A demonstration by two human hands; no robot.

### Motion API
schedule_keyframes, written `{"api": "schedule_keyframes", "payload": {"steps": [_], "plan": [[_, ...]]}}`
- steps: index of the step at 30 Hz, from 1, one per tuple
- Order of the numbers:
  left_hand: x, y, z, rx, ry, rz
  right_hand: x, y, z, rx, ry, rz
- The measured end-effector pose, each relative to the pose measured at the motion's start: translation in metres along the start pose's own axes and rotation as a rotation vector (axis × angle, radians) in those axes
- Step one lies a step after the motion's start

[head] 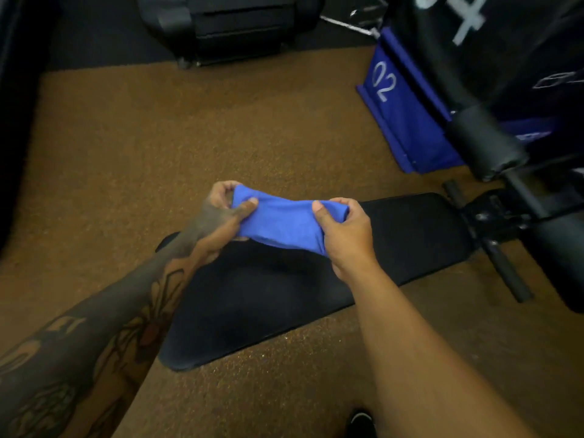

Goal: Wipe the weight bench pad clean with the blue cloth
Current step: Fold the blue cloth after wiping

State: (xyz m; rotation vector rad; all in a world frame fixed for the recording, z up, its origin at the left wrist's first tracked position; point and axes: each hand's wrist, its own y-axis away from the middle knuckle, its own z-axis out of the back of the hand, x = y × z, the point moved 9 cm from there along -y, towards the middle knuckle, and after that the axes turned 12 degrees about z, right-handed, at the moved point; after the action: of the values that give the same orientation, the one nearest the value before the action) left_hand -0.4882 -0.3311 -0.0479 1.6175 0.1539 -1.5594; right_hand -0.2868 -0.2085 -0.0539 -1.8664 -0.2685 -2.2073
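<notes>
The blue cloth (284,221) is bunched and stretched between both hands, held in the air above the black weight bench pad (268,298). My left hand (221,216) grips its left end with thumb on top. My right hand (343,232) grips its right end. The pad runs from the lower left to the upper right, where it meets the bench frame. The cloth does not touch the pad.
Brown speckled floor (158,137) surrounds the bench. The black frame with foam rollers (486,143) stands at the right. A blue box marked 02 (404,112) sits behind it. Black gym equipment (234,26) stands at the far edge. A black shoe (361,422) shows at the bottom.
</notes>
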Motion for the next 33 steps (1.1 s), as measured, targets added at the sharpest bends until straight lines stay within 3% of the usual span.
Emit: {"api": "schedule_keyframes", "payload": {"steps": [5,10,22,33], "plan": [[-0.087,0.009,-0.079,0.262,-0.063,-0.169,0.052,-0.037,0.086,-0.042,-0.033,0.106],[-0.153,0.015,-0.172,0.293,-0.233,-0.261,0.09,-0.075,0.172,-0.069,0.046,0.263],[-0.185,0.03,-0.396,0.504,-0.731,-0.354,0.048,-0.106,0.371,-0.271,0.159,0.001],[-0.16,0.044,-0.575,0.753,-0.879,-0.493,-0.015,-0.07,0.494,-0.559,0.245,-0.196]]}}
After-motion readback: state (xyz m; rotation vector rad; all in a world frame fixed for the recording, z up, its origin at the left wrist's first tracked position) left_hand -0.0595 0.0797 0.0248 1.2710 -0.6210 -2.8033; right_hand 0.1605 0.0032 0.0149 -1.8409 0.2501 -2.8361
